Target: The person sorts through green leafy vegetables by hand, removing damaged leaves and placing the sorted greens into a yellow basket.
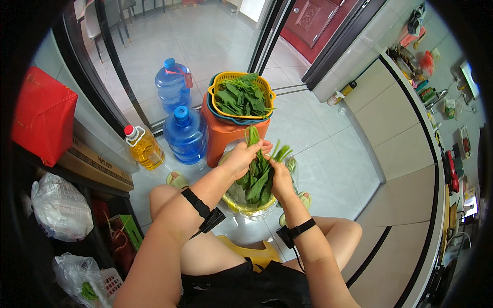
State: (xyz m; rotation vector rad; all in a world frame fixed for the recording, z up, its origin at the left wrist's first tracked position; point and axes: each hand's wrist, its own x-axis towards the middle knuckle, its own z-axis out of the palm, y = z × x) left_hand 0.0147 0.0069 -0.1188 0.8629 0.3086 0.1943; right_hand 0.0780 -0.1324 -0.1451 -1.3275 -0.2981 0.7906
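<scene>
Both my hands hold leafy green vegetables above a lined yellow bin point(252, 213) between my feet. My left hand point(246, 156) grips the stems near the top, its palm partly turned up. At the right, my right hand point(280, 177) closes on a bunch of greens point(260, 184) whose stems point up and right and whose leaves hang over the bin. Just beyond my hands, a yellow basket point(272, 93) full of loose leaves rests in a blue-green basin point(240, 122) on an orange stool point(219, 138). The bin's inside is partly hidden by the greens.
Left of the stool stand a large blue water bottle point(186, 138) and a bottle of yellow oil point(148, 152). Another water bottle point(173, 90) appears behind the glass. A shelf with bags and boxes lines the left; kitchen cabinets point(398, 131) line the right. Beneath me is a yellow stool point(254, 250).
</scene>
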